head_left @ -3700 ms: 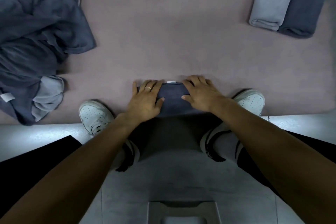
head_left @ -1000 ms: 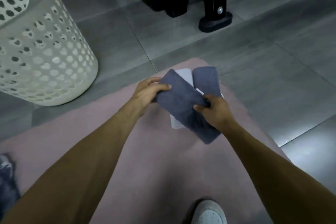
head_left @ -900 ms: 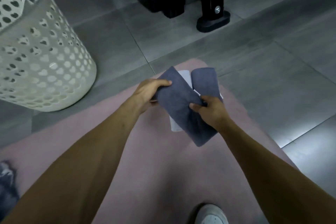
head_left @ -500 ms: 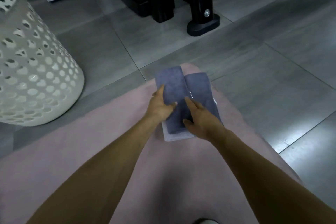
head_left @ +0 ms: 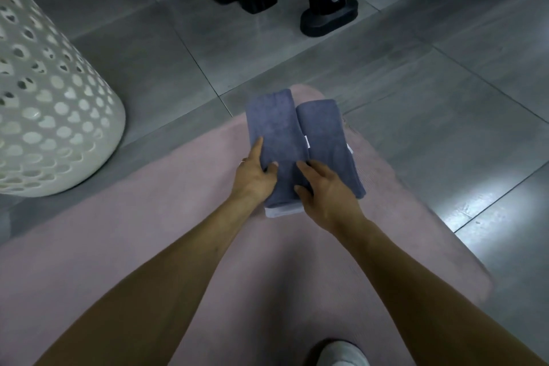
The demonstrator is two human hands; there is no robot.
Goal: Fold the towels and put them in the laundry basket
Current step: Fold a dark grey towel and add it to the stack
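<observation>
Hands and folded towels at the stacking stage, head view. Left hand point(head_left: 255, 176) grips the near end of the left dark blue towel point(head_left: 274, 140), its forefinger lying straight along the towel's outer edge and its thumb pressed onto the top face; right hand point(head_left: 323, 190) rests on the near end of the right dark blue towel point(head_left: 328, 142), its fingers point(head_left: 306, 168) loosely spread over the cloth where the two bundles meet. Both towels are folded into long narrow bundles, lie side by side and touching, and sit on a pale grey towel point(head_left: 280, 211), of which only a near edge and a sliver at the right side show. Compared with the view a second earlier, in which the left towel is held tilted above the pile between both hands, that towel now lies flat and parallel to its neighbour, so the pile is assembled at the far corner of the pink rug point(head_left: 166, 196). White perforated laundry basket point(head_left: 53, 116) stands on the grey tiled floor point(head_left: 445, 104) to the left, well apart from the pile, and none of these towels is in it. Judged from this arrangement, folding of these three towels is complete, and carrying them to the basket remains. Black equipment base point(head_left: 328, 15) stands on the floor beyond the rug.
</observation>
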